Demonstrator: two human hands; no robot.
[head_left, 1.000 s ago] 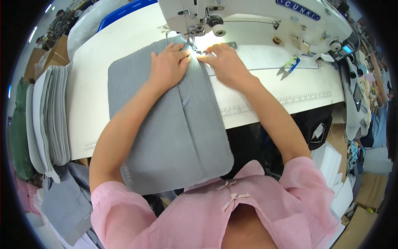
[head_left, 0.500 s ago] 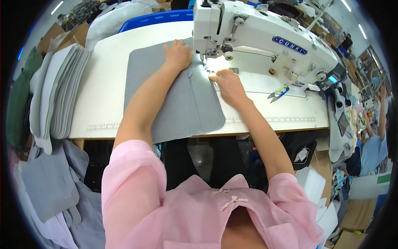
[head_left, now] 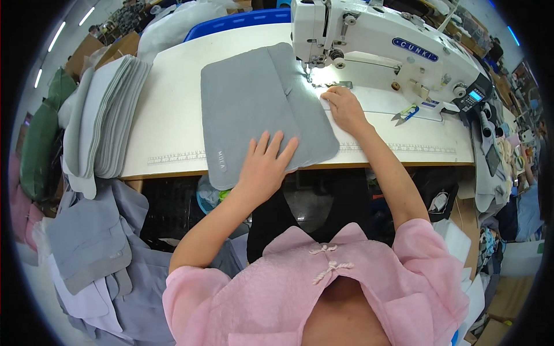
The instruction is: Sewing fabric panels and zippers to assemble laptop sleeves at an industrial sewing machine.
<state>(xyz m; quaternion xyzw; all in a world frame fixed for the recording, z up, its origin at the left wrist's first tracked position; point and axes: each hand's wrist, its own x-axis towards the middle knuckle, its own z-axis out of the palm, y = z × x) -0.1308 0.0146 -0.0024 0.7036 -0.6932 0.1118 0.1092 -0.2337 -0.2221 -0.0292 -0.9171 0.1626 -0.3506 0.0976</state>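
A grey fabric panel (head_left: 248,86) with rounded corners lies on the white sewing table, a folded seam running down it. Its right edge passes close by the needle and presser foot (head_left: 309,74) of a white sewing machine (head_left: 369,34). My left hand (head_left: 266,161) rests flat on the panel near its front edge, fingers spread. My right hand (head_left: 344,109) is at the panel's right edge just in front of the needle, thumb and fingers closed on that edge. Blue-handled thread snips (head_left: 407,115) lie to the right of my right hand.
A stack of grey panels (head_left: 109,115) stands at the table's left end, with more grey pieces (head_left: 92,242) heaped below it. A printed ruler (head_left: 398,148) runs along the front edge. A blue bin (head_left: 236,23) is behind the table; a control panel (head_left: 474,97) sits at right.
My left hand has moved from the panel's far edge to its near edge. The panel has turned slightly and shows a small label mark at its near left corner. The view has shifted a little.
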